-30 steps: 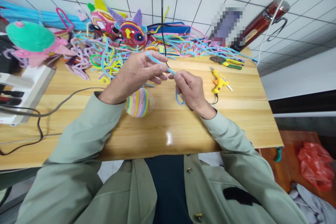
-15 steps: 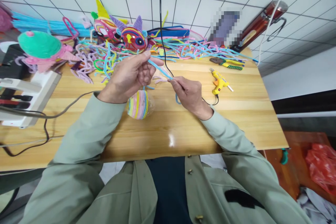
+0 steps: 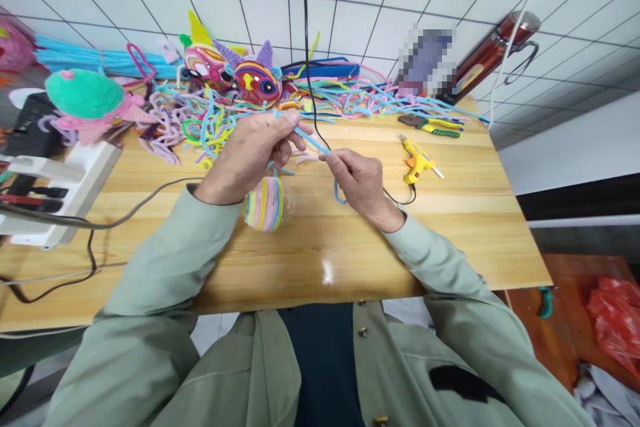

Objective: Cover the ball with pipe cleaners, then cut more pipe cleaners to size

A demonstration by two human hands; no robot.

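Stretched between my two hands is a light blue pipe cleaner (image 3: 314,140). My left hand (image 3: 257,153) pinches one end between thumb and fingers. My right hand (image 3: 357,180) is closed on the other part, and a blue loop of it hangs below the fingers. Under my left hand, a ball wrapped in pastel stripes (image 3: 265,203) rests on the table; its right side looks clear and unwrapped. A short bit of blue sticks out at the ball's top.
A pile of coloured pipe cleaners (image 3: 350,99) runs along the wall, with two masked figures (image 3: 257,77) behind it. On the right lie a yellow glue gun (image 3: 417,160), pliers (image 3: 433,125) and a red thermos (image 3: 493,57). A power strip (image 3: 75,193) and cables occupy the left.
My left hand has gone from loosely spread fingers to a pinch on the pipe cleaner's end. My right hand keeps its grip, nearly still. The view has shifted slightly.
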